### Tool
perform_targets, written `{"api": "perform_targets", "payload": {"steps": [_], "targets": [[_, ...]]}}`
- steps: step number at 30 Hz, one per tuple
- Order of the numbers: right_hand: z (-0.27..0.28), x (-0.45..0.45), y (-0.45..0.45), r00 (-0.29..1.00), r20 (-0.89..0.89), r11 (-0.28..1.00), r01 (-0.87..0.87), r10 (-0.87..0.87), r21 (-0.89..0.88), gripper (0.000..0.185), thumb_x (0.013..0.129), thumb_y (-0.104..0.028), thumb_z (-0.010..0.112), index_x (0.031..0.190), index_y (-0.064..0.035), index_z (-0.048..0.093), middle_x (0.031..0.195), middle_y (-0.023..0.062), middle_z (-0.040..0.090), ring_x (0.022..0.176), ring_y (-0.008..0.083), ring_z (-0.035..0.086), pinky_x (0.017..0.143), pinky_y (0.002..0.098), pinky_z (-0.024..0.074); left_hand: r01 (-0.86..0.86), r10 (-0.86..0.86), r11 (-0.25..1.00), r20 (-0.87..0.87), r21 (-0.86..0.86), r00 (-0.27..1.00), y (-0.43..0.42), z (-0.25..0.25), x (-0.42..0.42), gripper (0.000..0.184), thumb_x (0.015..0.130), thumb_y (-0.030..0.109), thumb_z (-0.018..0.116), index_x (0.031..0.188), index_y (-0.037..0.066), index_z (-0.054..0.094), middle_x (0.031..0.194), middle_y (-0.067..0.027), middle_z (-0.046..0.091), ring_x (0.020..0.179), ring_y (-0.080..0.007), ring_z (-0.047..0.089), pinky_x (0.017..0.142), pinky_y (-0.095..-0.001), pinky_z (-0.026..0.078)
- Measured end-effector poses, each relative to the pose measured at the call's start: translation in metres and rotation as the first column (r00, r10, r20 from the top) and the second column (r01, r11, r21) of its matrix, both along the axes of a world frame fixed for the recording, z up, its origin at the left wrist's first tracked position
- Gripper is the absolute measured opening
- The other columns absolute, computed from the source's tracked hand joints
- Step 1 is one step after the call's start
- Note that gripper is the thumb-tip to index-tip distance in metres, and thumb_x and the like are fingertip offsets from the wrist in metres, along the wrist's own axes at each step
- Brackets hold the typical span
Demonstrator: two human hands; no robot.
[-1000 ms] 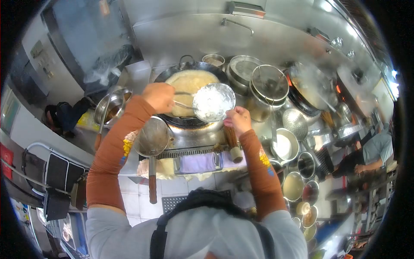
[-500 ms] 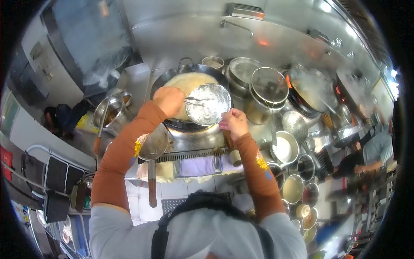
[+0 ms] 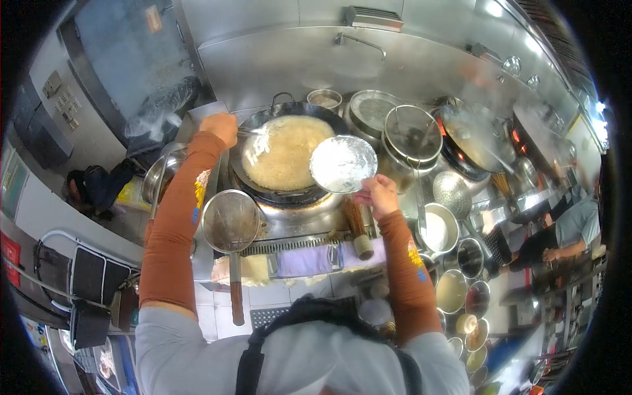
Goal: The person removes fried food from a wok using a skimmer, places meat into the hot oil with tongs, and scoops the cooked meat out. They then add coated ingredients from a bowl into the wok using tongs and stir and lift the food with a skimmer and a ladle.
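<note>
My left hand (image 3: 219, 130) is closed around metal tongs (image 3: 246, 131) at the left rim of the black wok (image 3: 336, 117). A white-coated piece of food (image 3: 259, 140) is at the tips of the tongs, over the bubbling, pale golden liquid (image 3: 286, 155). Whether the piece touches the liquid I cannot tell. My right hand (image 3: 380, 196) pinches the near right rim of a round metal bowl (image 3: 342, 164), which is coated with white powder or batter. The bowl is held up over the right edge of the wok.
A fine-mesh strainer (image 3: 230, 222) with a wooden handle lies in front of the wok, left of a bamboo brush (image 3: 357, 230). Strainers on pots (image 3: 413, 135), a steaming wok (image 3: 471, 141) and several containers (image 3: 451, 291) stand to the right. A co-worker's arm (image 3: 565, 252) shows at far right.
My left hand has moved left and up, taking the tongs from the bowl to the wok's left side with a white-coated piece. The bowl in my right hand has shifted right and slightly down.
</note>
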State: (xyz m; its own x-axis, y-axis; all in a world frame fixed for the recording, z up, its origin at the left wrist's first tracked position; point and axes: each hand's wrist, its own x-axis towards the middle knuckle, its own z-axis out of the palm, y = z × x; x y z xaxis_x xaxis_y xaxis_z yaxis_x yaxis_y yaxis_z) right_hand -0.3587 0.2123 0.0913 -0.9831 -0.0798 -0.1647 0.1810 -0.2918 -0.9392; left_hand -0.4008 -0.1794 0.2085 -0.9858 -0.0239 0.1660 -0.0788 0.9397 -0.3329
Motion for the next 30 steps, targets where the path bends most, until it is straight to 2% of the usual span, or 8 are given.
{"api": "perform_targets", "payload": {"steps": [7,10,12,14,17,23,26,30], "targets": [[-0.006,-0.004,0.011,1.0,-0.019,1.0,-0.011,0.011,0.009,0.007,0.081,-0.011,0.06,0.081,-0.0043,0.058,0.079,0.0084,0.064,0.066,0.0214,0.065,0.058,0.0323,0.0549,0.007,0.002,0.996,-0.107,0.089,0.994,0.009,0.001,-0.003,0.023,0.075,0.021,0.069,0.091,0.006,0.071,0.092,-0.0178,0.068,0.087,-0.0336,0.067,0.075,-0.0428,0.054],[-0.008,-0.005,0.011,0.999,-0.028,1.0,-0.026,0.026,0.01,0.008,0.081,-0.011,0.061,0.076,-0.0053,0.058,0.078,0.0076,0.063,0.066,0.0215,0.064,0.059,0.0329,0.0556,0.278,-0.258,0.937,-0.119,0.21,0.959,0.055,0.029,0.032,0.031,0.076,0.024,0.068,0.099,0.004,0.068,0.093,-0.0185,0.068,0.092,-0.0344,0.065,0.079,-0.0446,0.052],[-0.009,-0.006,0.008,0.998,-0.039,0.999,-0.052,0.052,-0.001,0.01,0.08,-0.011,0.062,0.074,-0.0057,0.057,0.078,0.0073,0.062,0.066,0.0214,0.064,0.06,0.0334,0.0562,0.544,-0.524,0.794,-0.147,0.271,0.839,0.079,0.014,0.047,0.034,0.076,0.027,0.069,0.102,0.005,0.068,0.087,-0.0175,0.067,0.09,-0.0346,0.064,0.077,-0.0448,0.051],[-0.004,-0.004,0.003,0.996,-0.042,0.996,-0.084,0.083,-0.015,0.011,0.08,-0.011,0.063,0.073,-0.0062,0.056,0.078,0.0069,0.062,0.066,0.021,0.064,0.06,0.0339,0.0567,0.648,-0.634,0.712,-0.151,0.269,0.759,0.106,-0.01,0.057,0.032,0.074,0.024,0.069,0.1,0.005,0.067,0.087,-0.016,0.066,0.086,-0.0343,0.064,0.073,-0.0437,0.052],[-0.005,-0.003,-0.006,0.992,-0.073,0.994,-0.105,0.103,-0.019,0.013,0.08,-0.011,0.063,0.072,-0.0069,0.055,0.077,0.0063,0.061,0.065,0.02,0.063,0.06,0.0339,0.0567,0.429,-0.44,0.892,0.054,0.141,0.896,0.144,-0.025,0.064,0.027,0.072,0.021,0.069,0.094,0.006,0.066,0.089,-0.0148,0.066,0.082,-0.0336,0.065,0.07,-0.0429,0.052],[-0.007,0.002,0.002,0.993,-0.078,0.996,-0.091,0.089,-0.024,0.014,0.081,-0.012,0.063,0.072,-0.0076,0.054,0.076,0.0054,0.06,0.064,0.0183,0.062,0.06,0.0329,0.0564,0.45,-0.444,0.875,-0.076,0.177,0.893,0.132,-0.004,0.078,0.016,0.072,0.017,0.068,0.085,0.006,0.066,0.084,-0.0145,0.067,0.079,-0.0333,0.066,0.068,-0.0433,0.053],[-0.01,-0.001,-0.004,0.993,-0.082,0.997,-0.081,0.08,-0.012,0.012,0.081,-0.012,0.063,0.074,-0.0076,0.054,0.076,0.0051,0.06,0.065,0.0183,0.062,0.06,0.0323,0.056,0.404,-0.419,0.9,0.075,0.165,0.905,0.136,-0.025,0.066,0.018,0.074,0.018,0.067,0.087,0.006,0.066,0.086,-0.0142,0.067,0.081,-0.0329,0.066,0.069,-0.0435,0.053],[-0.006,0.001,-0.005,1.0,-0.026,0.998,-0.018,0.017,-0.056,0.009,0.082,-0.012,0.062,0.08,-0.0065,0.056,0.075,0.005,0.059,0.066,0.0187,0.063,0.059,0.0318,0.0559,0.444,-0.421,0.872,-0.148,0.206,0.895,0.127,-0.02,0.054,0.011,0.067,0.012,0.064,0.076,0.006,0.069,0.084,-0.0165,0.068,0.079,-0.0329,0.067,0.07,-0.0426,0.054]]}}
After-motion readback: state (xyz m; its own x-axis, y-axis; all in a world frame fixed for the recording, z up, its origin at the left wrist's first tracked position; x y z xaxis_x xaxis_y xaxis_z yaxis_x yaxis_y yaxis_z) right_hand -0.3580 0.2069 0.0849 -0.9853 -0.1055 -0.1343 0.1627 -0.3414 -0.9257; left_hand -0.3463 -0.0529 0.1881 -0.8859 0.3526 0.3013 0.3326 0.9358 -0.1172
